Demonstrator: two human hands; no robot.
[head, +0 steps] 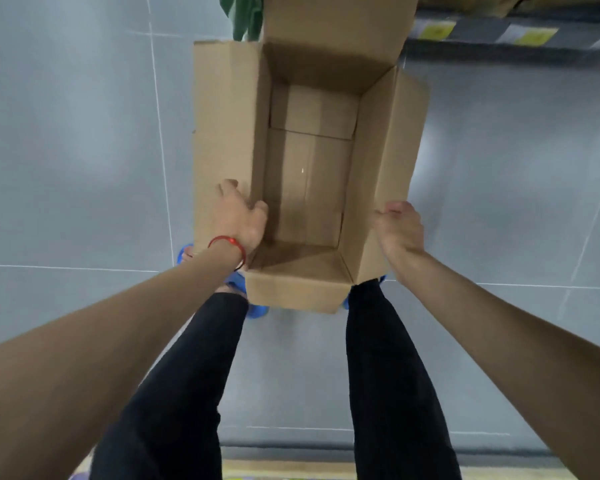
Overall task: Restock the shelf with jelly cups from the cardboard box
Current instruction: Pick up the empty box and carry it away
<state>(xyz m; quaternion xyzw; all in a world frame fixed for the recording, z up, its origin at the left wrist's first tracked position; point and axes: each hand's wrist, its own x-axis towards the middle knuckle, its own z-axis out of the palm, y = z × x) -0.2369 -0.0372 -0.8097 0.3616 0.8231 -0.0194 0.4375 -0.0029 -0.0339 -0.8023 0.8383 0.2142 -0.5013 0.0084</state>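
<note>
left hand (239,218) curled over left wall of open brown cardboard box (229,116), right hand (400,226) gripping right flap. box on grey tile floor (84,150), long axis running straight ahead between hands, looks empty, no jelly cups showing. shelf edge (499,32) sits up right, right hand nearer.

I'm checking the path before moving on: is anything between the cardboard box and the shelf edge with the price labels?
Nothing visible. Only bare grey floor tiles lie between the cardboard box and the shelf edge at upper right. The left hand and right hand grip the box's side flaps.
</note>
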